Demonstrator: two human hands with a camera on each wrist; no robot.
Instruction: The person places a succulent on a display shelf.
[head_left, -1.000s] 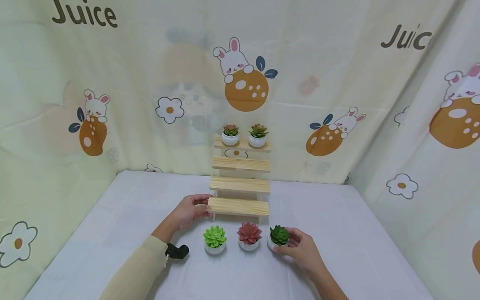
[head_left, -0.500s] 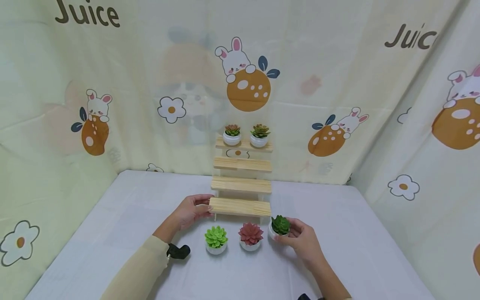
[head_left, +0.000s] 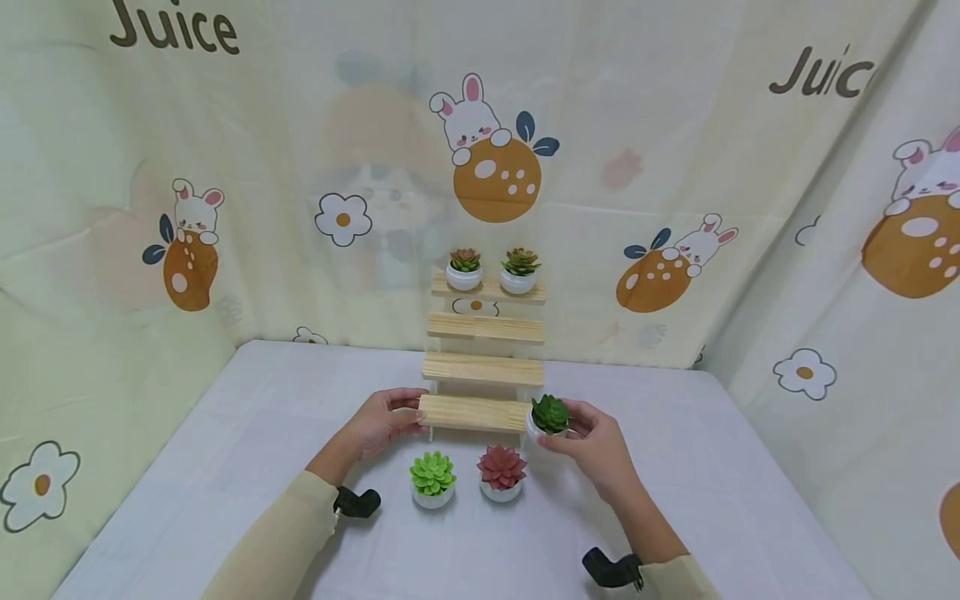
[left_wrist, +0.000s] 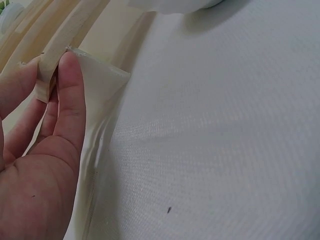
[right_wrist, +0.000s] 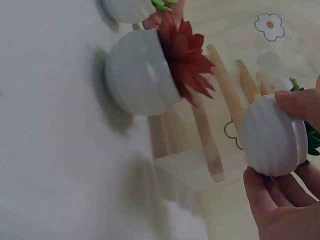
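Dark green succulent (head_left: 551, 414) in its white pot (right_wrist: 274, 136), upright in the head view, off the table at the right end of the lowest step (head_left: 472, 412). Can't fairly tell whether pot and step touch, since the pot overlaps the board end in the head view. Right hand (head_left: 600, 437) pinches this pot, thumb on one side, fingers round the other. Left hand (head_left: 382, 423) pinches the left end of the lowest step between thumb and fingers; left wrist view shows the board end between them.

Wooden stand (head_left: 482, 367) has four pale steps, rising toward the back. Top step (head_left: 491, 289) bears two potted plants side by side: reddish-green succulent (head_left: 465, 260) on the left, olive-green succulent (head_left: 520, 262) on the right, both in white pots.

In front of the stand, on the white-covered table (head_left: 675, 467): bright green succulent (head_left: 432, 473) on the left, red succulent (head_left: 502, 468) to its right, apart, each in a white pot. Black wrist device (head_left: 358, 502) by the left cuff, second black device (head_left: 611, 568) by the right cuff. Behind everything, cream curtain (head_left: 285, 150) printed with rabbits, oranges, flowers and "Juice".
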